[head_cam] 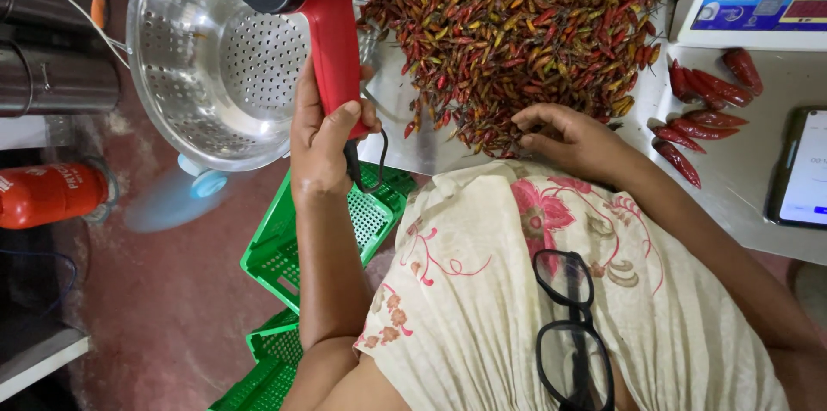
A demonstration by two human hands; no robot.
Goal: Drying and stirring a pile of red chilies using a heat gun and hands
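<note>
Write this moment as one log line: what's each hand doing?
left hand: grips red heat gun | right hand: touching small chillies | colander: beside pile

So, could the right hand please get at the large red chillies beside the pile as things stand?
Probably yes: the right hand is free, resting on the small chilli pile, and bare table lies between it and the large chillies, nothing blocking.

I see food-prep workroom: chili heap (525, 32) at 12 o'clock, scale (745, 2) at 2, colander (207, 66) at 10, crates (293, 264) at 7.
</note>
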